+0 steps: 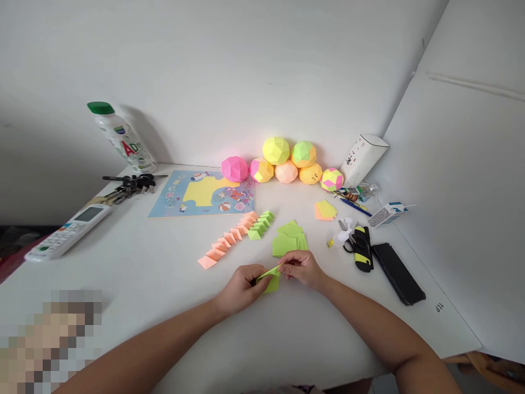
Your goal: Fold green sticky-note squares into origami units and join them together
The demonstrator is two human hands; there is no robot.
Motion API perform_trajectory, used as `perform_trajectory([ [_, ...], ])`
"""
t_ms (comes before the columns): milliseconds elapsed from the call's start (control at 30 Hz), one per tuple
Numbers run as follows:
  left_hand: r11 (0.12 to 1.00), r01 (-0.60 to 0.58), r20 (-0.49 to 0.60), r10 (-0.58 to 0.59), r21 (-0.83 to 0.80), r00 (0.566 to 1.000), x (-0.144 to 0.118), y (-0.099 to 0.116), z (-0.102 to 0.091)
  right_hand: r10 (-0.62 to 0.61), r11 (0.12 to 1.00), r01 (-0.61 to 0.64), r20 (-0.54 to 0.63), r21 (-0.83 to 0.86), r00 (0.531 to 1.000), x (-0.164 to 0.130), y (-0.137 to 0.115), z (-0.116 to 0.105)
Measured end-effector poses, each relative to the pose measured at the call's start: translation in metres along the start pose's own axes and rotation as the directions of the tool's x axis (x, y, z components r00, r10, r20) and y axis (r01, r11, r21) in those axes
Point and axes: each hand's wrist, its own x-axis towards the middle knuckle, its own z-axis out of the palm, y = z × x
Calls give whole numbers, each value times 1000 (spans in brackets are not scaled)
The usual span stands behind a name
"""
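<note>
The left hand (241, 289) and right hand (302, 269) both pinch one green paper (272, 284), which is nearer than the green stack (286, 244) and right of the orange pieces (224, 242).

sheets (284, 245) lie between remote (68, 232) and phone (399, 273), paper balls (286, 172) behind.

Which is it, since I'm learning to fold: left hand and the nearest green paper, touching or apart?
Touching. The head view shows the left hand pinching the green paper, its thumb lying over it.
</note>
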Motion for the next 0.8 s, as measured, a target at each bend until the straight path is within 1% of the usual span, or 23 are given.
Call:
perform_trajectory([
  [167,1000,1,-2,-1,-2,1000,-1,-2,1,8,1000,-8,-1,-17,1000,0,-2,1],
  [333,1000,-8,-11,8,14,1000,-1,-3,1,3,1000,-3,-2,-25,1000,-1,2,0],
  [533,1000,-20,4,19,20,1000,-1,-2,0,-11,999,12,5,-41,1000,-2,1,0],
  [700,1000,-23,15,23,17,1000,-2,-4,0,-45,996,47,33,-73,998,-3,-1,0],
  [800,1000,-9,19,9,6,1000,-2,-4,-1,-44,995,48,48,-90,998,-3,-3,1],
])
